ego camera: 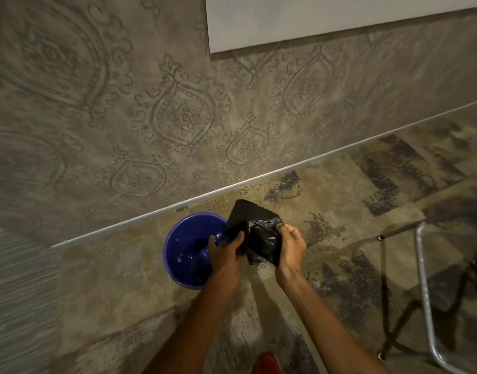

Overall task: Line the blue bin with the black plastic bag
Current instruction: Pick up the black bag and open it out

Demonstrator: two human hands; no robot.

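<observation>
Head view, looking down at the floor beside a wall. Nearest the viewer, at the bottom edge, a red shoe point(268, 363) shows between two bare forearms that reach forward over a patterned carpet point(118, 279). At the right edge stands a metal chair frame point(423, 279), its legs on the carpet. The left hand point(226, 252) is closed on the left part of a black bag point(259, 233), thumb over the plastic, and partly overlaps the bin's right rim. The right hand point(292, 245) pinches the bag's right edge between thumb and fingers. The bag is crumpled and only partly unfolded, held up between both hands just right of the bin, its upper corner rising toward the wall; it is not inside the bin. The blue bin point(180, 255) stands upright on the carpet, near the wall and left of the bag. Its glossy interior is unlined; reflections show on the inside, and whether anything lies at the bottom cannot be told. Beyond it a pale baseboard point(232, 186) runs diagonally. Farthest, the wall point(124, 90) carries embossed damask motifs, with a white panel point(312, 17) at upper right.
</observation>
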